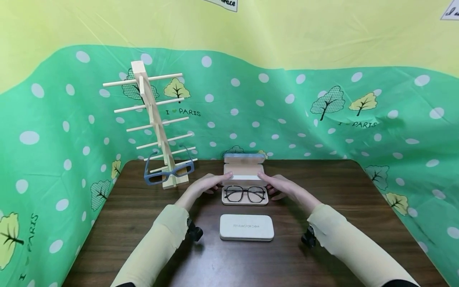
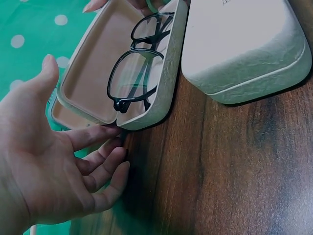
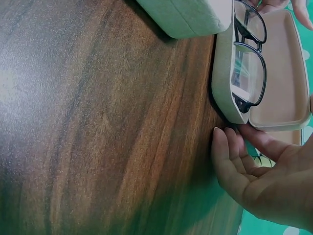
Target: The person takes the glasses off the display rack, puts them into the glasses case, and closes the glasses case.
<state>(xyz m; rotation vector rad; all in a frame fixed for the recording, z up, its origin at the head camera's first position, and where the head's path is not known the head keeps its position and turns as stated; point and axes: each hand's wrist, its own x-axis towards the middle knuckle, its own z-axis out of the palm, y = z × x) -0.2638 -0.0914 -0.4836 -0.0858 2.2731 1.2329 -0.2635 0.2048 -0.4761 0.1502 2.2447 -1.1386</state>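
Observation:
A pale eyeglass case stands with its lid raised, and black-framed eyeglasses lie in its base, lenses facing up. My left hand is at the case's left end, index fingertip by the hinge corner and thumb extended near the lid's upper edge. At the opposite end, my right hand has its fingers loosely bent at the hinge corner, its thumb beside the lid. Behind this lid shows another open case with a bluish edge; its lower part is hidden. A closed white case with lettering lies in front.
To the left rises a wooden eyeglass rack with several pegs sticking out. Blue-framed eyeglasses hang on its lowest pegs. The dark wooden table meets a green patterned cloth at the back and sides.

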